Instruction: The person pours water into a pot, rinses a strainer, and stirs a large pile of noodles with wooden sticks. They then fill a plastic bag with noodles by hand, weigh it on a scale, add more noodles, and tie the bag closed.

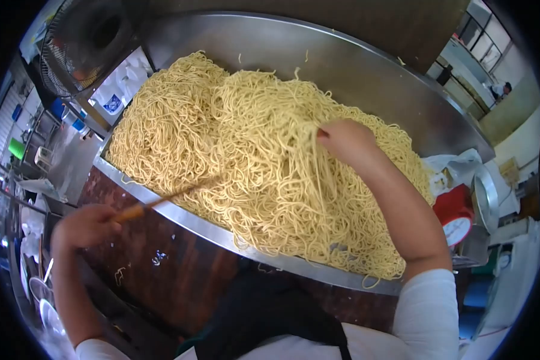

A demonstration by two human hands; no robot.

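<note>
A great heap of yellow noodles (270,156) lies in a long, shallow metal tray (192,225). My left hand (85,227), at the left by the tray's front edge, is closed around the orange-brown handle of a thin wooden stick (156,203). The stick points right over the tray rim, and its blurred far end overlaps the noodles. My right hand (349,143) is over the right half of the heap, fingers closed on some noodles. Strands hang, smeared by motion, just left of that hand.
A fan (81,45) stands at the back left, near white plastic jugs (115,93). Beyond the tray's right end are a red dial scale (456,216), a metal pan (485,198) and a plastic bag (456,165). Scraps lie on the brown surface (174,270) in front.
</note>
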